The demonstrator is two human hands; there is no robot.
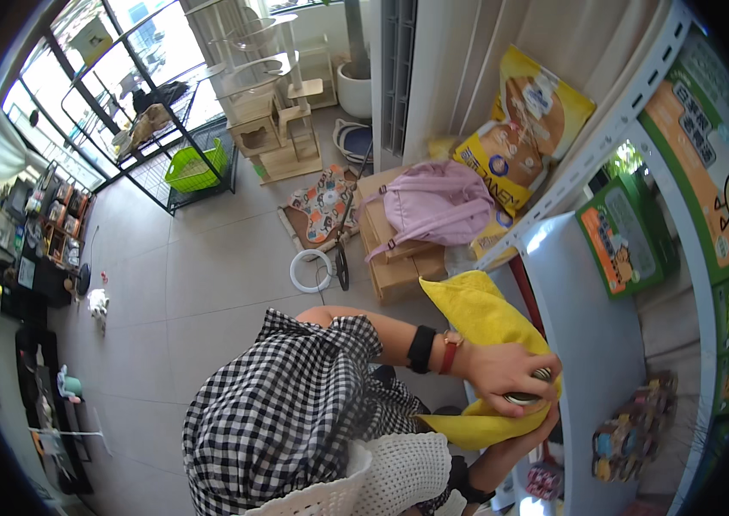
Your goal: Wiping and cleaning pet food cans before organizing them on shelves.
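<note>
My left hand (pixel 506 373), with a red-strapped watch and a black band at the wrist, grips a small round tin (pixel 522 399) with a striped side. Fingers cover much of that tin. A yellow cloth (pixel 490 316) lies under and around it, its corners hanging out to the left. From below, my right hand (pixel 548 422) holds the cloth and is mostly hidden by it. Both hands are at the front edge of a white shelf (pixel 587 335).
Green boxes (pixel 625 235) and a cluster of small packaged items (pixel 632 432) stand on the shelving. A pink backpack (pixel 435 203) rests on cardboard boxes (pixel 397 274), beside yellow bags (pixel 506 151). A ring light (pixel 311 253) is near the floor. Further off are a cat tree (pixel 274 122) and a wire cage (pixel 174 129).
</note>
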